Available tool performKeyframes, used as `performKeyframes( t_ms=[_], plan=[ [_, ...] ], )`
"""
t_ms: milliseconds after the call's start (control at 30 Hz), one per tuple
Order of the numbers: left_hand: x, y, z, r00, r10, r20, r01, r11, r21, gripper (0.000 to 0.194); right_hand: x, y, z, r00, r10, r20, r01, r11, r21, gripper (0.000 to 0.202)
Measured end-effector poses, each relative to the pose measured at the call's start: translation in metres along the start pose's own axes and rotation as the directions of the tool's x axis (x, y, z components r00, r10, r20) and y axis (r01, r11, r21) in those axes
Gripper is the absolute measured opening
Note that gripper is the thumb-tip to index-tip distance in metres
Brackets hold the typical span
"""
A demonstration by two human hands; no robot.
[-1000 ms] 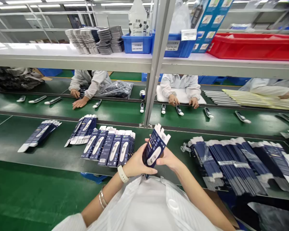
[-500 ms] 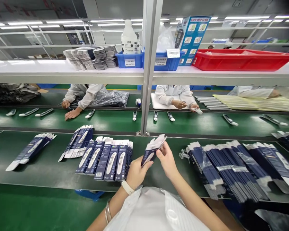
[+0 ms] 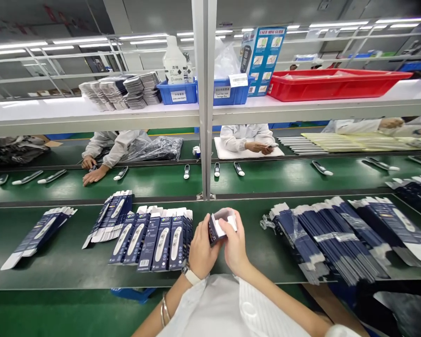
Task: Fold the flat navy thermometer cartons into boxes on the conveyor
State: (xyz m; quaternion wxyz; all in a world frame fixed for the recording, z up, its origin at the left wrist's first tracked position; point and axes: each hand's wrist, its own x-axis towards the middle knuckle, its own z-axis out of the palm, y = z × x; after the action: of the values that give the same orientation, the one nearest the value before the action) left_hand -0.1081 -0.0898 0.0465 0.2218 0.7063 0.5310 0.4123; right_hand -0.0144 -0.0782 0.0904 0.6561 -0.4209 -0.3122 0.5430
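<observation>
The carton (image 3: 214, 235) in hand is small and narrow, dark navy outside and bare white inside, its open mouth tipped upward with pale flaps standing around it; any print on it is too small to read. It sits above the worktop (image 3: 259, 262), toward the front edge and about midway along it. The left hand (image 3: 202, 247) wraps its side, fingers curled close against the card, while the right hand (image 3: 235, 243) grips the other side with its thumb pressed onto the white flaps at the mouth. The worktop is smooth, dark green and faintly glossy. Left of the hands, near the front edge, a row of upright cartons (image 3: 160, 243) leans together, crisp-edged and slightly shiny, each front printed with a white thermometer-like device under a logo ending in "OG"; one turned panel bears a barcode. Toward the right end lie flattened cartons (image 3: 340, 238), tightly layered, with clear, wrinkled plastic bands across them. On the white shelf above the far edge, a translucent plastic bottle (image 3: 175, 65) is marked "酒精", a blue bin (image 3: 243, 97) carries a label ending "Storage Box", and a tall blue box (image 3: 264, 61) reads "USER MINI GUIDE".
</observation>
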Motion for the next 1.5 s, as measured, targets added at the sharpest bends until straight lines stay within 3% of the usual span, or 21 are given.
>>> performKeyframes(
  t_ms=[133, 233, 300, 433, 633, 867, 1033, 1133, 1233, 1367, 1500],
  plan=[
    [-0.002, 0.005, -0.010, 0.991, -0.043, 0.126, 0.083, 0.940, -0.330, 0.060, 0.001, 0.005, -0.006, 0.997, -0.070, 0.011, 0.071, 0.996, -0.062, 0.023],
    [0.000, 0.012, -0.020, 0.977, -0.080, 0.199, 0.187, 0.775, -0.604, 0.053, 0.003, 0.007, -0.008, 0.985, -0.160, 0.059, 0.168, 0.970, -0.174, 0.023],
    [0.005, 0.019, -0.027, 0.968, -0.131, 0.214, 0.245, 0.678, -0.693, 0.045, 0.003, 0.008, -0.008, 0.966, -0.232, 0.113, 0.253, 0.938, -0.238, 0.022],
    [0.014, 0.033, -0.038, 0.941, -0.206, 0.269, 0.339, 0.582, -0.739, 0.034, 0.003, 0.011, -0.009, 0.933, -0.334, 0.136, 0.359, 0.892, -0.273, 0.019],
    [0.014, 0.045, -0.042, 0.910, -0.255, 0.326, 0.412, 0.480, -0.774, 0.037, 0.001, 0.012, -0.005, 0.899, -0.426, 0.098, 0.437, 0.887, -0.151, 0.032],
    [0.009, 0.044, -0.034, 0.923, -0.275, 0.268, 0.363, 0.398, -0.843, 0.029, -0.007, 0.003, -0.001, 0.909, -0.395, 0.132, 0.412, 0.898, -0.152, 0.029],
    [0.005, 0.049, -0.036, 0.943, -0.281, 0.180, 0.300, 0.479, -0.825, 0.024, -0.015, 0.008, -0.008, 0.918, -0.382, 0.102, 0.396, 0.886, -0.243, 0.033],
    [0.006, 0.052, -0.041, 0.965, -0.250, 0.082, 0.225, 0.624, -0.749, 0.023, -0.012, 0.017, -0.012, 0.902, -0.413, 0.128, 0.432, 0.858, -0.276, 0.032],
    [0.003, 0.051, -0.044, 0.979, -0.186, -0.090, 0.096, 0.795, -0.599, 0.021, -0.010, 0.023, -0.014, 0.895, -0.409, 0.177, 0.445, 0.844, -0.299, 0.027],
    [-0.006, 0.040, -0.046, 0.959, 0.089, -0.267, -0.157, 0.957, -0.243, 0.022, -0.010, 0.019, -0.011, 0.878, -0.419, 0.232, 0.476, 0.813, -0.336, 0.027],
    [-0.012, 0.026, -0.048, 0.915, 0.343, -0.212, -0.334, 0.940, 0.074, 0.027, -0.010, 0.009, -0.004, 0.834, -0.477, 0.278, 0.551, 0.748, -0.371, 0.029]
  ],
)
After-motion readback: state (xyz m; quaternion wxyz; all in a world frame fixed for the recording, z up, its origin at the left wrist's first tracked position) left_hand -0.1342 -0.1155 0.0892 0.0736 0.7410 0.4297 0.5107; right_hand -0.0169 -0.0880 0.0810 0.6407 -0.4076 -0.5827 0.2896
